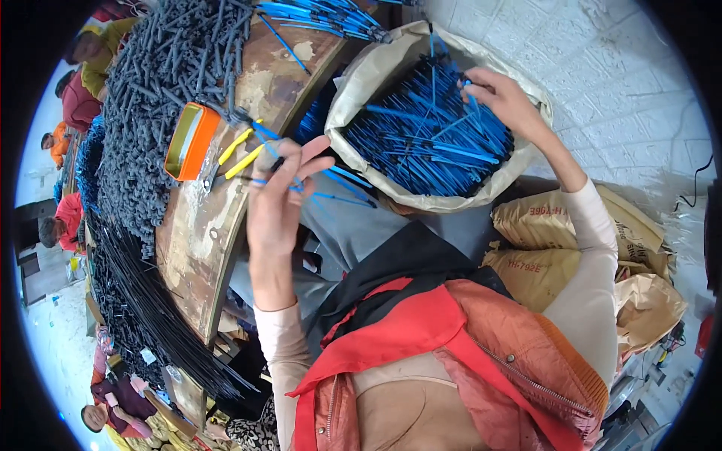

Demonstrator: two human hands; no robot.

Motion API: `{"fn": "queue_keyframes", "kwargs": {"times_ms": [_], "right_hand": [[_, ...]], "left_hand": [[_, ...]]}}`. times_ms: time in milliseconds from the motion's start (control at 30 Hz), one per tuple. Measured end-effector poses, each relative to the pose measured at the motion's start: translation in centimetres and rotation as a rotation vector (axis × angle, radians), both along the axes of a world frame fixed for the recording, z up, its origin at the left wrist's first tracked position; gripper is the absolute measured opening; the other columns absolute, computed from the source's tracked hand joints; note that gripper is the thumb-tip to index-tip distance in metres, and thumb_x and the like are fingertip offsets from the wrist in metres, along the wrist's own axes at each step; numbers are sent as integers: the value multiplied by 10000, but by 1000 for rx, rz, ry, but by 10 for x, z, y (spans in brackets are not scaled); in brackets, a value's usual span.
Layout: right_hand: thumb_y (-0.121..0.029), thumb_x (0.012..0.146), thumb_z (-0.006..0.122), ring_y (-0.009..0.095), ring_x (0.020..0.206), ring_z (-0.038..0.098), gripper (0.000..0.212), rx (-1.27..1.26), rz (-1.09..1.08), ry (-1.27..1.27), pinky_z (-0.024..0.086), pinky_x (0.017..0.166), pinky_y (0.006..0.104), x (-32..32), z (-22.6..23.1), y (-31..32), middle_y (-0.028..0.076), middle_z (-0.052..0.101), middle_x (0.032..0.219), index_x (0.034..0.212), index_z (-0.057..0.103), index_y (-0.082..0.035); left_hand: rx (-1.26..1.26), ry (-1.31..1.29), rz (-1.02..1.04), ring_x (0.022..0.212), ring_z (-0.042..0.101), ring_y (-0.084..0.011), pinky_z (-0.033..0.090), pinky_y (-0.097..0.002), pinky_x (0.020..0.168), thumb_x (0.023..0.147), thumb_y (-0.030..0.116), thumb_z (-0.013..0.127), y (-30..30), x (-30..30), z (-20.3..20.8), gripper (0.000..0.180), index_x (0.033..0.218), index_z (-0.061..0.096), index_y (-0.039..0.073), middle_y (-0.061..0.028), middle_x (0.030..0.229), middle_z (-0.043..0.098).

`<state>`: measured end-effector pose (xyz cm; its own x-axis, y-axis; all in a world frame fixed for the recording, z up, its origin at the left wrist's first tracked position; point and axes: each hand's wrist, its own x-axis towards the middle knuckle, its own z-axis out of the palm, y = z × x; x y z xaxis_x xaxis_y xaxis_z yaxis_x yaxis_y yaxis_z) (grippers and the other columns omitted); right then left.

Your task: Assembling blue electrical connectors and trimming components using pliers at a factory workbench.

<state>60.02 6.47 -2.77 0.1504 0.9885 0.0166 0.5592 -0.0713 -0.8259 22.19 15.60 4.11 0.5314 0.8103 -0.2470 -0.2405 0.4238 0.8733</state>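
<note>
My left hand (277,199) is at the table's edge, slightly blurred, with thumb and some fingers closed around a few thin blue sticks (323,197) and two fingers stretched out. Over the open white woven sack (348,98), my right hand (502,99) pinches a blue stick with a dark end (468,84). A heap of blue sticks with black parts (421,135) fills the sack. Beside my left hand lie yellow-handled pliers (239,154) and an orange rectangular container (197,143).
Dark grey ribbed parts (143,128) pile high on the worn wooden table (199,233), with long black rods (154,301) nearer me. More blue sticks (323,16) lie at its far end. Brown paper sacks (534,274) stand at my right. Several people sit along the left.
</note>
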Motion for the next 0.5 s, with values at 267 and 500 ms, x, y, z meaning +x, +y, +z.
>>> {"fn": "queue_keyframes", "kwargs": {"times_ms": [267,500], "right_hand": [[-144,975,538,158,857,638,239,222,-84,-89,488,799,294,-22,66,14,88,660,926,1160,595,-3],[-49,784,587,273,896,587,252,552,600,-893,487,804,369,-55,33,27,97,573,917,1036,586,-54]], "left_hand": [[228,-36,260,1016,675,-286,568,-352,840,1003,121,510,-4,26,-20,313,1270,507,-42,-239,1151,643],[259,-80,254,961,687,-277,570,-336,798,998,131,522,-5,19,-9,324,1270,503,-43,-230,1126,649]]}}
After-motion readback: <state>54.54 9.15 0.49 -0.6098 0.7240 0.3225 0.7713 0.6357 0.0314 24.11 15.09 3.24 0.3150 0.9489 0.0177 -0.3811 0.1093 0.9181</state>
